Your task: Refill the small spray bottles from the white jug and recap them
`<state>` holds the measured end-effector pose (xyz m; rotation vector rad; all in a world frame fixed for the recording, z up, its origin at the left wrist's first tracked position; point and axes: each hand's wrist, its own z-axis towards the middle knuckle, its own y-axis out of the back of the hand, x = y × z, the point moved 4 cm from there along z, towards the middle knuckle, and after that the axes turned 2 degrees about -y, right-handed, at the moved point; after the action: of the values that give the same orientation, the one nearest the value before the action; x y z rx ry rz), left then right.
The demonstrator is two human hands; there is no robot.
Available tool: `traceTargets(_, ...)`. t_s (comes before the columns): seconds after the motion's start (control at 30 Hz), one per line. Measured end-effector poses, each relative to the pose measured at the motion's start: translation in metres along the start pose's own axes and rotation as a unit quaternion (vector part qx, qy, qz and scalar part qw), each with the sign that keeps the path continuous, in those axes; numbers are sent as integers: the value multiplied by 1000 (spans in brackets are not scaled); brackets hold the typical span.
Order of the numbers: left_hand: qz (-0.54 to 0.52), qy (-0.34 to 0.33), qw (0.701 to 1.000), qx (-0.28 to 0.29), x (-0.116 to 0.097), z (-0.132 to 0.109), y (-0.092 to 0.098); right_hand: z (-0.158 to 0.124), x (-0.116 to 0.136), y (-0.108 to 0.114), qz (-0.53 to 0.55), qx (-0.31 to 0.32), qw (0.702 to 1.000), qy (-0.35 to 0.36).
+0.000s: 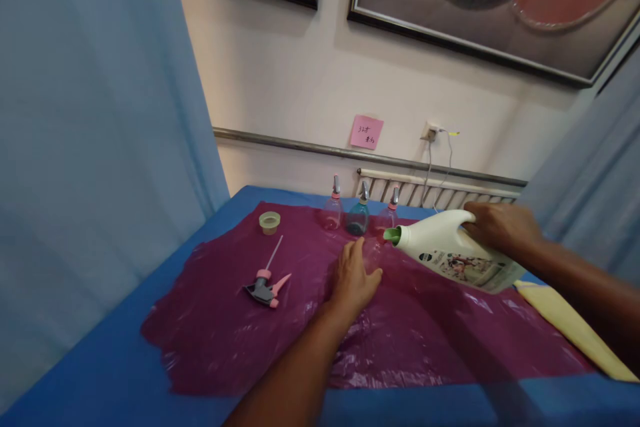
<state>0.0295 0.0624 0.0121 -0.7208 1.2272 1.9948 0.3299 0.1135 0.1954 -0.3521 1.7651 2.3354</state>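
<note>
The right hand is closed around the handle of the white jug, which is tipped with its green spout pointing left; the left hand is half-curled about the clear bottle, seemingly holding it, nearer the bench's far edge than its near one; three spray bottles stand just beyond; tilting the jug too steeply, or missing the bottle's mouth, could spill liquid onto the purple sheet; a loose left grip could let the bottle topple.
</note>
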Motion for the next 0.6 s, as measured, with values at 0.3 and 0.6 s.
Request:
traceTargets(0.3, -13, 29, 999, -21, 9, 7, 3, 11, -24, -89, 303, -61, 943, -121)
traceTargets(0.6, -20, 50, 998, -13, 23, 12, 2, 1, -49, -181, 575, -123, 766, -261)
